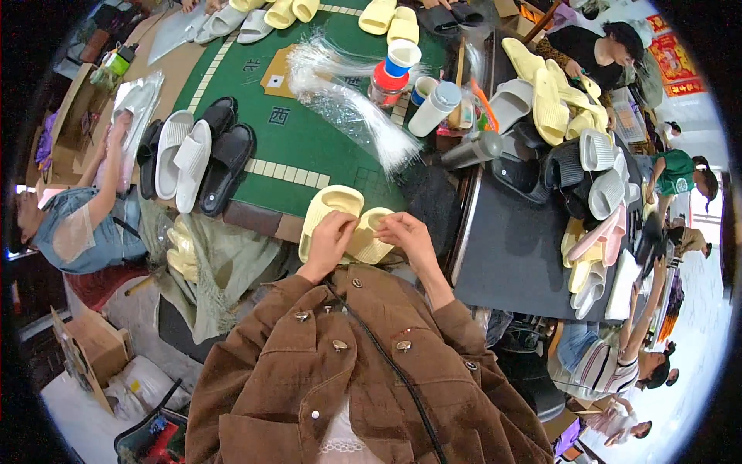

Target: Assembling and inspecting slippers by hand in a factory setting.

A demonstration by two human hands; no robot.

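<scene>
Two pale yellow slide slippers lie side by side at the table's near edge, just in front of me. My left hand [337, 235] is closed over the inner edge of the left slipper [341, 202], its fingertips between the pair. Over the outer side of the right slipper [366, 247], my right hand [409, 237] makes a pinch with thumb and fingers. Whatever that pinch holds is too small to make out. Beyond the slippers, a bundle of thin clear plastic strands [371, 127] spreads over the green table mat [290, 185].
Black and white slippers [193, 158] stand on the left. Cups, a red-lidded jar [386, 83], a white bottle [434, 108] and a dark flask [473, 149] stand right of the strands. Slippers crowd the dark right table [506, 255]. Several people work around.
</scene>
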